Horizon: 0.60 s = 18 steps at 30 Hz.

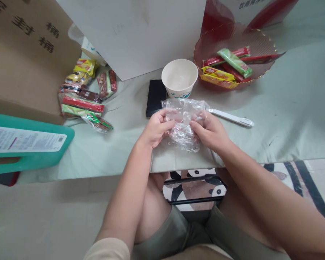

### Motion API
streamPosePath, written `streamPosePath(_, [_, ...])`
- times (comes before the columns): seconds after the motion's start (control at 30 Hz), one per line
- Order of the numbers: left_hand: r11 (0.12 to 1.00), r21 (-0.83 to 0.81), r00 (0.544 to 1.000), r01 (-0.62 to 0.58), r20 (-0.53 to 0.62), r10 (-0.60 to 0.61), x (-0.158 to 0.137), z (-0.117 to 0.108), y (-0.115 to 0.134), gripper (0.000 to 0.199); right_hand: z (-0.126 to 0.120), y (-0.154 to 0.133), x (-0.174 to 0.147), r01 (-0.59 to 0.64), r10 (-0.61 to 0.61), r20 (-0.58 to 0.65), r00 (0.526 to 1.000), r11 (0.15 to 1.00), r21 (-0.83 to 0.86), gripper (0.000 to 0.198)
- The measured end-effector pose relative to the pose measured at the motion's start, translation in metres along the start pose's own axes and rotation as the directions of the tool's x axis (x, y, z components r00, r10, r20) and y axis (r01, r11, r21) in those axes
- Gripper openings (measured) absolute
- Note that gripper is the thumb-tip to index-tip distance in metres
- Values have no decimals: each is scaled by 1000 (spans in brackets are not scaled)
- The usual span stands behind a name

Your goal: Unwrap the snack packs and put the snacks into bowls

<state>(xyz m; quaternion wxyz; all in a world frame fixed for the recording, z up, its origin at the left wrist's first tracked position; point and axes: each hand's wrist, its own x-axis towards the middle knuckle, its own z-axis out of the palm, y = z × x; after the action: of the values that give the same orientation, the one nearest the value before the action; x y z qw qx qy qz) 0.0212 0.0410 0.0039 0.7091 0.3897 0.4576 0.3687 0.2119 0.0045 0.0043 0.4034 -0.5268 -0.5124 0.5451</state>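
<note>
A crinkled clear plastic bag is stretched between my two hands above the front of the table. My left hand pinches its left side, thumb on top. The right side is gripped by my right hand, also with the thumb on top. Just beyond the bag stands a white paper cup with a blue print; its inside looks bare. A dark phone lies flat left of the cup. Beside my right hand rests a white plastic-handled tool, its left end hidden behind the hand.
A clear scalloped bowl with several wrapped snacks stands back right. Several more wrapped snacks lie at left, near a cardboard box and a teal container. A white box stands behind. The table's front edge is above my lap.
</note>
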Motion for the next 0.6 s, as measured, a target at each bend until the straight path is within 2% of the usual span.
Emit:
streamPosePath(0.07, [997,81,997,4,-75,2,1,1,-2,27,0,0,1,-11,12,-24,1000,999,45,25])
streamPosePath(0.13, [993,112,997,32,-77,-24,0,1,0,20,-1,0,2,-23,30,-58,998,994,108,27])
streamPosePath(0.2, [996,72,999,49,-23,-48,-2,-1,4,21,-1,0,3,-20,39,-98,994,981,190,26])
streamPosePath(0.27, [1000,-25,1000,2,15,-2,-5,-3,8,23,-1,-1,4,-11,46,-119,992,960,281,21])
streamPosePath(0.33, [992,-105,997,-68,14,70,-7,-5,10,22,-1,-3,4,-13,51,-102,994,939,344,18])
streamPosePath(0.43, [988,-112,994,-107,-17,106,-5,-5,10,18,-3,-8,3,-34,58,-55,997,934,357,19])
streamPosePath(0.5, [991,-89,995,-102,-30,100,-4,-4,10,22,-5,-10,3,-25,47,-57,997,940,340,26])
streamPosePath(0.6, [994,-50,994,-98,-46,95,-1,-3,9,45,-8,-9,3,22,-1,-72,997,953,302,51])
